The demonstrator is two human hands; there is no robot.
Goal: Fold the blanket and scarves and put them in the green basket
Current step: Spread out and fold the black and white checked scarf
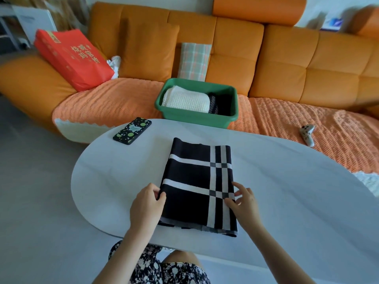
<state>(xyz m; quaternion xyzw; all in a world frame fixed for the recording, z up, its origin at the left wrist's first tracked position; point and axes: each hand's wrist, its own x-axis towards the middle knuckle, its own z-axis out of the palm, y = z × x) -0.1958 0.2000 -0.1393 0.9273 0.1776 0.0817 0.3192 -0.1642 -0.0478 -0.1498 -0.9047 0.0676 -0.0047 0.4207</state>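
Left hand (pixel 146 203): fingers curled, pinching the left edge of the folded scarf (pixel 196 181), thumb on top. Right hand (pixel 245 201): fingers spread at the right edge, thumb on the cloth; grip cannot be confirmed. Scarf lies flat on the bench (pixel 287 181). One basket (pixel 196 117) on the sofa (pixel 287 58) holds one blanket (pixel 185 99) and a second scarf (pixel 214 104), largely hidden. One phone (pixel 132 130) on the bench.
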